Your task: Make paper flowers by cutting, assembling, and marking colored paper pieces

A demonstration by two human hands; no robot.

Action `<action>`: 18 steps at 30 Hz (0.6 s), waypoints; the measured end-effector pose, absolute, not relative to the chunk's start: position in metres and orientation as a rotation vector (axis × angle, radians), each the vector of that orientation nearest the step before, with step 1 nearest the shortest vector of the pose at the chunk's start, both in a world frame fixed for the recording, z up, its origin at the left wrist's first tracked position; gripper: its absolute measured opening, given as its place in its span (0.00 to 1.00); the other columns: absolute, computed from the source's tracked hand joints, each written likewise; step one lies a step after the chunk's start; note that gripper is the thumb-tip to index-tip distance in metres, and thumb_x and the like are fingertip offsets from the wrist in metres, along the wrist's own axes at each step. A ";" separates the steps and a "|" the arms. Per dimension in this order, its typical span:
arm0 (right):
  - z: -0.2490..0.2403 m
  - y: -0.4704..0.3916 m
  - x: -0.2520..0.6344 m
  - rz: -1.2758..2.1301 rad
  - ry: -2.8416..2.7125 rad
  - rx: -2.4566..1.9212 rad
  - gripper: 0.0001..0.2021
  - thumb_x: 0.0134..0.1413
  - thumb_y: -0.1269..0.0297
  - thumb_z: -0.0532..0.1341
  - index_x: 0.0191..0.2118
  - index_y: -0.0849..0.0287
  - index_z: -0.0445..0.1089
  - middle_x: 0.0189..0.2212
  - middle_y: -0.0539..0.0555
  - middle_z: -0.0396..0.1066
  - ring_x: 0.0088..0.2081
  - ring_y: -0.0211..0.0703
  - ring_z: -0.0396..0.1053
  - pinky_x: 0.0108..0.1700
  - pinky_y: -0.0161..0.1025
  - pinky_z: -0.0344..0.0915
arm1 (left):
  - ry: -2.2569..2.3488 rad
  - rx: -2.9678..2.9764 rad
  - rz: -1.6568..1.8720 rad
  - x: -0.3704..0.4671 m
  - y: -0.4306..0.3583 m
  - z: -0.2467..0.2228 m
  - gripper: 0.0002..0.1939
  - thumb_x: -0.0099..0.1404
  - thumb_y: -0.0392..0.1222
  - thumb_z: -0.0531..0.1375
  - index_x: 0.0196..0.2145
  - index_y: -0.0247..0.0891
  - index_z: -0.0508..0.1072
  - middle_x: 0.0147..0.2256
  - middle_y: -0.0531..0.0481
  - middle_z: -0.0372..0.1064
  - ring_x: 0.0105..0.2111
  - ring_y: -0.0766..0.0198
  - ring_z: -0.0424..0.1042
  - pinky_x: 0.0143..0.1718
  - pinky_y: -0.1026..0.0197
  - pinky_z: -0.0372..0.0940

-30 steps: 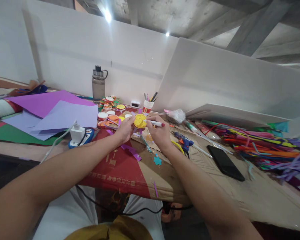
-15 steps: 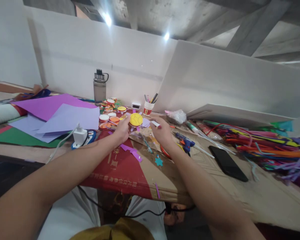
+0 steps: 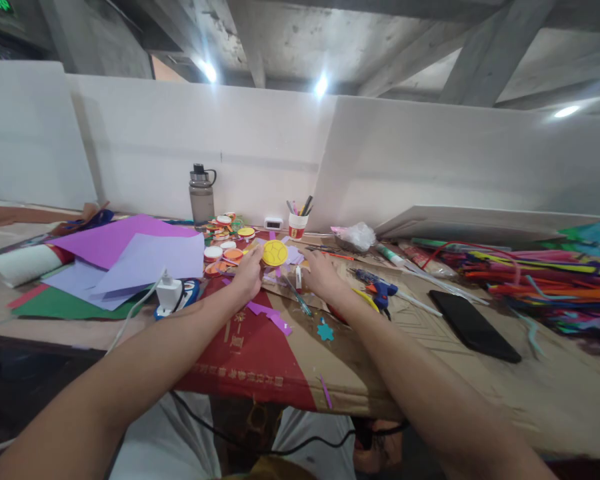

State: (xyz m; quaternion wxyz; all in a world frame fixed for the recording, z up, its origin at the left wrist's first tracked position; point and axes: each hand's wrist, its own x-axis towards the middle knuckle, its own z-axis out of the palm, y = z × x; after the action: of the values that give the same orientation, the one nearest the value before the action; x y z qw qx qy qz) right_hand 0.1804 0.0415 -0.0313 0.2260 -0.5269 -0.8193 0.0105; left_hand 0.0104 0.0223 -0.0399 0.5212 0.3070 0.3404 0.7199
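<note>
My left hand (image 3: 250,273) is closed on the edge of a round yellow disc (image 3: 275,253) with curved lines drawn on its face. To its right, my right hand (image 3: 323,272) reaches over the cardboard with its fingers stretched out. Beside its fingertips is a small white tube (image 3: 299,277), which looks let go. A teal pen (image 3: 300,298) lies below the disc, and a teal star-shaped cutout (image 3: 325,329) is nearer to me. Purple paper scraps (image 3: 271,315) lie on the red printed area of the cardboard.
Round craft pieces (image 3: 214,253) cluster left of the disc. Behind stand a water bottle (image 3: 201,197) and a pen cup (image 3: 297,227). A glue gun (image 3: 381,291), a black phone (image 3: 473,325) and pipe cleaners (image 3: 540,273) lie right. Purple sheets (image 3: 153,260) and a power strip (image 3: 180,298) are left.
The white tube was in my right hand and now stands apart beside the fingertips, with the fingers straighter. My left hand still holds the yellow disc. The camera view has tilted up.
</note>
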 end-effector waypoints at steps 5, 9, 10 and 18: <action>-0.032 0.050 0.178 0.395 -2.052 -1.091 0.21 0.54 0.70 0.57 0.54 0.62 0.68 0.47 0.61 0.72 0.43 0.45 0.69 0.48 0.44 0.64 | 0.840 0.821 1.709 0.010 0.024 -0.045 0.08 0.60 0.43 0.63 0.33 0.35 0.71 0.30 0.52 0.70 0.27 0.69 0.69 0.28 0.67 0.64; -0.031 0.053 0.176 0.552 -2.032 -1.086 0.11 0.56 0.68 0.55 0.40 0.59 0.75 0.38 0.57 0.76 0.39 0.44 0.71 0.45 0.43 0.64 | 0.833 0.835 1.748 0.012 0.026 -0.048 0.09 0.59 0.43 0.64 0.32 0.35 0.71 0.28 0.53 0.69 0.26 0.70 0.67 0.29 0.67 0.64; -0.031 0.052 0.176 0.586 -2.035 -1.052 0.11 0.56 0.67 0.55 0.38 0.58 0.75 0.37 0.55 0.76 0.39 0.43 0.71 0.45 0.42 0.64 | 0.832 0.835 1.755 0.012 0.027 -0.048 0.08 0.59 0.43 0.64 0.32 0.35 0.71 0.28 0.53 0.69 0.26 0.70 0.67 0.29 0.67 0.64; -0.028 0.037 0.170 1.222 -1.857 -1.035 0.13 0.51 0.55 0.60 0.30 0.60 0.73 0.28 0.51 0.73 0.28 0.36 0.67 0.29 0.32 0.58 | 0.829 0.879 1.725 0.012 0.021 -0.041 0.11 0.58 0.45 0.65 0.32 0.36 0.71 0.27 0.54 0.70 0.25 0.70 0.68 0.26 0.68 0.63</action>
State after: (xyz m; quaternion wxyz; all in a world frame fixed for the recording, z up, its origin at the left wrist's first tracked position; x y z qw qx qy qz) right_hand 0.1704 0.0370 -0.0281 0.3383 -0.3972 -0.7127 0.4689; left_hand 0.0122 0.0207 -0.0412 0.4948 0.3627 0.3419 0.7119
